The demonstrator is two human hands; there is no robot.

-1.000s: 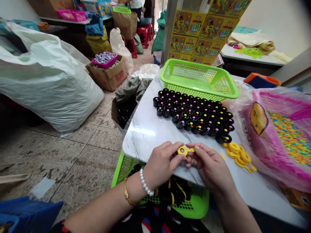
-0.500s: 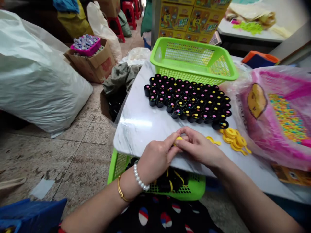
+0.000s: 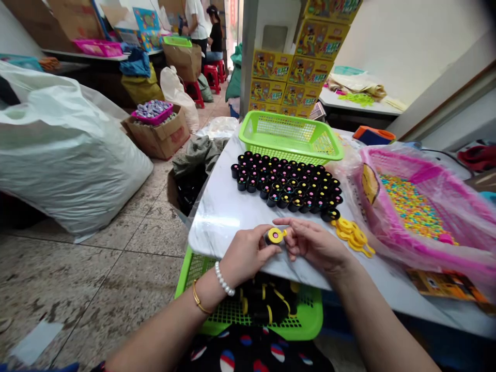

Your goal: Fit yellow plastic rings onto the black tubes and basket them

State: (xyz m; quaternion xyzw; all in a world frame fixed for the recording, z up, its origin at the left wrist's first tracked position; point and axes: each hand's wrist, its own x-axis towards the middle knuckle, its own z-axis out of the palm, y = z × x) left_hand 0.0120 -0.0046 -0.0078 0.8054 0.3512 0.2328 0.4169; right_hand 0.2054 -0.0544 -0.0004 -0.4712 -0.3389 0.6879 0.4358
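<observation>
Grip: left hand [image 3: 248,252] closed, thumb and fingers around a lidded cup [image 3: 275,236], yellow on top with a pink dot in the middle, above the near edge of the table [image 3: 217,217]. Right hand [image 3: 315,244] half curled, its fingers beside the lid's tab; whether they pinch it cannot be told.

Writing: stacked yellow boxes [image 3: 298,70] behind the table, each printed with a cartoon figure and coloured characters ending in an exclamation mark; too small to read surely. Printed card [image 3: 432,284] at the right, wording unclear.

Counts, left to right: white sack [image 3: 73,155], one, large, full. Carton [image 3: 165,139], one, a pink tray [image 3: 160,118] on it. Red stools [image 3: 212,76], three seen. People [image 3: 196,23] in the background, two. Green baskets, two: one [image 3: 287,154] on the table, one [image 3: 312,316] below its near edge. Black cups [image 3: 284,181], several packed rows, too close to count; pink or yellow dots show inside. Loose yellow lids [image 3: 353,233], one overlapping pile, number unclear. Pink basket [image 3: 437,170], one, plastic-wrapped, with many coloured beads [image 3: 411,204].

Around: open box [image 3: 174,188] of black pieces, left of the table; orange-and-blue item [image 3: 374,135], far right corner. The left hand and forearm partly hide the lower basket.
</observation>
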